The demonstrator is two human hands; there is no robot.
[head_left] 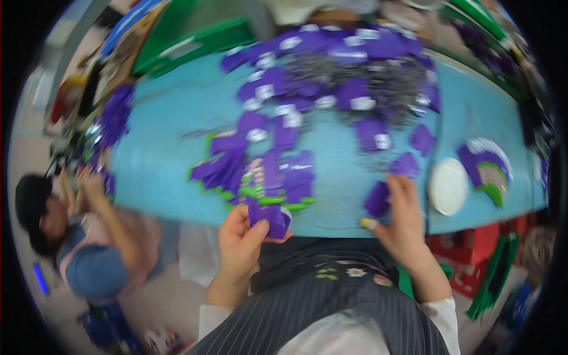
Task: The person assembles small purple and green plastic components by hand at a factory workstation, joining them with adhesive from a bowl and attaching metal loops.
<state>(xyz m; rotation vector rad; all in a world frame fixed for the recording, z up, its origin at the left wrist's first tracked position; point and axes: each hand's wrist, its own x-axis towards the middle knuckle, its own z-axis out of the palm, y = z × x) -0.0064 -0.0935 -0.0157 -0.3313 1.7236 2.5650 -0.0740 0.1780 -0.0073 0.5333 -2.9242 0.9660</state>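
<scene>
My left hand (235, 241) is closed, its thumb pressing a small purple piece (269, 221), which looks like a flat card or pouch, just over the table's near edge. To the right, my right hand (408, 220) reaches over the table with thumb and fingers apart. A yellow cover wraps the thumb tip. Beside these fingers is another purple piece (377, 199); it looks loose, though blur hides any contact. Purple strips with green ends (297, 180) lie in overlapping rows beyond my left hand. A purple piece (405, 165) lies just past my right fingertips.
Purple pieces with white patches (355, 94) and a tangled grey heap (393, 89) cover the far middle of the blue table (171, 136). At right are a white oval object (448, 186) and fanned purple-green cards (490, 170). A co-worker (97, 248) works at the left end.
</scene>
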